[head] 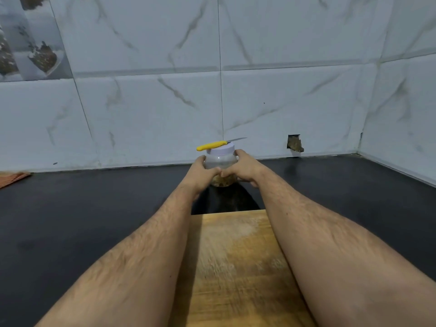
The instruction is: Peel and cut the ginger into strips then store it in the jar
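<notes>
I see both bare arms stretched forward over a wooden cutting board (238,263) on a dark bench (94,208). At the far edge, near the marble-tiled wall (165,67), stands a clear plastic jar (220,162) with a pale lilac lid (221,149) closed on top. The left hand (203,172) and right hand (245,169) wrap it from either side, fingers curled round its body, thumbs nearly meeting in front. Brownish ginger pieces (221,181) fill the jar's lower part. A yellow-handled knife (213,145) lies flat across the lid, blade pointing right. An orange cloth (13,179) shows at the left edge.
</notes>
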A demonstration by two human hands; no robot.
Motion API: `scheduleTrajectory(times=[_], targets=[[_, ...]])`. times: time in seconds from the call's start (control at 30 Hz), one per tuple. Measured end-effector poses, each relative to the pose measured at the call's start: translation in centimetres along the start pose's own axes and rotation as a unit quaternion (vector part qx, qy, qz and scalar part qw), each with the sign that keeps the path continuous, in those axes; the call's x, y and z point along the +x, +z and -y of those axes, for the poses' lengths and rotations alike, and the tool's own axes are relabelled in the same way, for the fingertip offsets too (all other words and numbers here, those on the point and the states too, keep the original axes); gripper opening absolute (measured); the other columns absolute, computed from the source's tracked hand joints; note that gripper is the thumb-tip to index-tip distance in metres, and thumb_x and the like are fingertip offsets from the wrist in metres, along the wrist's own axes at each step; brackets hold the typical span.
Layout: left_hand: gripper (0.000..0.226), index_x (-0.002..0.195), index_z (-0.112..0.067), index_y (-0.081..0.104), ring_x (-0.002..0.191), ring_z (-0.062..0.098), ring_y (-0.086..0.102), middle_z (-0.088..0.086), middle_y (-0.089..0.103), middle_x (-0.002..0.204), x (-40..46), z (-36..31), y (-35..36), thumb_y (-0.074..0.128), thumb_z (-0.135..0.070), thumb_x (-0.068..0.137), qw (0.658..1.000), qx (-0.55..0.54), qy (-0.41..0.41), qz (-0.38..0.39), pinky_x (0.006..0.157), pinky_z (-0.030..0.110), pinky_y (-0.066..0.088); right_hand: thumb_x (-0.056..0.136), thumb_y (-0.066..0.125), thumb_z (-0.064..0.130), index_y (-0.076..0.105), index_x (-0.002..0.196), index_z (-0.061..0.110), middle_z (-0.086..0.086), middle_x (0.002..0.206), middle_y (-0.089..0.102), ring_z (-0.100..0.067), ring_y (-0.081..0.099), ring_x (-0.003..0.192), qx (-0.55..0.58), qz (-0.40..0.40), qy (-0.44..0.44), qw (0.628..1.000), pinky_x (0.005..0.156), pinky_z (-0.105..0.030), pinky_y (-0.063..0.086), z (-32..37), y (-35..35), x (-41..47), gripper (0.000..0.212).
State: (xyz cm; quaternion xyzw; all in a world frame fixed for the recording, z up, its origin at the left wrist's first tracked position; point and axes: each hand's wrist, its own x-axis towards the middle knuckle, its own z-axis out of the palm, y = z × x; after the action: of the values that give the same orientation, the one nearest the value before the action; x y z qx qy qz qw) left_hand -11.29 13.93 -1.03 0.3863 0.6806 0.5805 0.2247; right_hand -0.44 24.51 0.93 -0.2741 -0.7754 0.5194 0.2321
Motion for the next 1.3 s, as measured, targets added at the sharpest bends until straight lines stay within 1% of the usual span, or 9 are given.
scheduleTrajectory(times=[0.1, 0.33, 0.47, 0.6, 0.73, 0.97, 1.13, 1.23, 1.3], targets=[[0.068, 0.150, -0.013, 0.031, 0.121, 0.023, 0.056, 0.004, 0.053, 0.135, -1.3, -0.7, -0.1, 0.065, -0.012, 0.092, 1.000, 0.017, 0.012, -0.005, 0.104, 0.043, 0.048, 0.076, 0.076, -0.006, 0.044, 0.131, 0.011, 0.001, 0.103, 0.060, -0.009, 0.057, 0.088, 0.005, -0.001, -0.012, 1.000, 0.064, -0.023, 0.046, 0.5, -0.3, -1.4, 0.065], [0.069, 0.151, -0.012, 0.032, 0.119, 0.024, 0.057, 0.002, 0.053, 0.128, -7.8, -4.9, 0.1, 0.067, -0.016, 0.092, 0.999, 0.019, 0.039, -0.008, 0.104, 0.045, 0.049, 0.077, 0.078, -0.001, 0.045, 0.122, 0.016, 0.002, 0.102, 0.059, -0.015, 0.058, 0.093, -0.003, -0.013, -0.035, 0.999, 0.063, -0.023, 0.044, 4.0, -2.0, -8.9, 0.058], [0.083, 0.150, -0.013, 0.034, 0.121, 0.023, 0.058, 0.002, 0.055, 0.136, -13.4, -6.5, 0.6, 0.074, -0.032, 0.080, 0.999, 0.025, 0.044, -0.001, 0.103, 0.044, 0.050, 0.077, 0.080, 0.002, 0.046, 0.124, 0.015, 0.003, 0.101, 0.060, -0.012, 0.059, 0.088, -0.022, -0.014, -0.037, 0.999, 0.057, -0.018, 0.044, 5.2, -2.8, -15.1, 0.059], [0.074, 0.147, -0.014, 0.040, 0.123, 0.020, 0.056, 0.003, 0.056, 0.138, -18.7, -7.3, 1.4, 0.075, -0.026, 0.083, 0.998, 0.020, 0.051, 0.003, 0.103, 0.045, 0.050, 0.075, 0.082, 0.003, 0.048, 0.126, 0.015, 0.000, 0.108, 0.061, -0.016, 0.062, 0.097, -0.021, -0.023, -0.032, 0.999, 0.061, -0.020, 0.047, 5.1, -3.0, -20.6, 0.063], [0.068, 0.146, -0.014, 0.043, 0.124, 0.018, 0.054, 0.002, 0.055, 0.139, -22.7, -7.0, 2.5, 0.075, -0.024, 0.086, 0.998, 0.034, 0.059, 0.002, 0.105, 0.047, 0.047, 0.075, 0.081, 0.000, 0.051, 0.125, 0.014, 0.004, 0.101, 0.062, -0.009, 0.060, 0.086, -0.027, -0.021, -0.032, 0.999, 0.057, -0.015, 0.045, 4.2, -3.0, -24.6, 0.060], [0.072, 0.152, -0.012, 0.034, 0.130, 0.018, 0.049, 0.005, 0.046, 0.150, -25.1, -5.4, 3.8, 0.071, -0.019, 0.090, 0.999, 0.033, 0.042, -0.002, 0.108, 0.038, 0.044, 0.065, 0.087, 0.024, 0.047, 0.130, 0.018, 0.007, 0.112, 0.062, -0.016, 0.061, 0.107, -0.092, -0.044, -0.014, 0.995, 0.095, -0.039, 0.050, 2.4, -2.3, -27.2, 0.076], [0.073, 0.154, -0.014, 0.031, 0.134, 0.018, 0.047, 0.004, 0.045, 0.151, -25.6, -5.2, 4.2, 0.069, -0.020, 0.092, 0.998, 0.049, 0.041, -0.003, 0.111, 0.035, 0.040, 0.077, 0.081, 0.007, 0.043, 0.132, 0.016, 0.001, 0.120, 0.058, -0.014, 0.057, 0.108, -0.050, -0.034, -0.012, 0.998, 0.074, -0.021, 0.047, 1.9, -2.2, -27.4, 0.069], [0.068, 0.152, -0.012, 0.033, 0.126, 0.015, 0.052, 0.005, 0.050, 0.148, -25.7, -4.7, 4.4, 0.067, -0.019, 0.094, 0.997, 0.069, 0.047, 0.005, 0.104, 0.029, 0.042, 0.076, 0.081, 0.003, 0.039, 0.140, 0.013, -0.002, 0.127, 0.059, -0.015, 0.057, 0.112, -0.041, -0.032, -0.005, 0.999, 0.079, -0.019, 0.047, 1.0, -2.3, -27.2, 0.078], [0.075, 0.156, -0.012, 0.025, 0.133, 0.019, 0.048, 0.006, 0.046, 0.151, -26.2, -4.5, 4.2, 0.066, -0.024, 0.095, 0.996, 0.080, 0.035, -0.002, 0.109, 0.033, 0.040, 0.075, 0.083, 0.007, 0.027, 0.152, 0.012, -0.006, 0.139, 0.054, -0.021, 0.053, 0.123, -0.046, -0.042, 0.019, 0.998, 0.097, -0.029, 0.047, 0.7, -2.3, -27.4, 0.095]])
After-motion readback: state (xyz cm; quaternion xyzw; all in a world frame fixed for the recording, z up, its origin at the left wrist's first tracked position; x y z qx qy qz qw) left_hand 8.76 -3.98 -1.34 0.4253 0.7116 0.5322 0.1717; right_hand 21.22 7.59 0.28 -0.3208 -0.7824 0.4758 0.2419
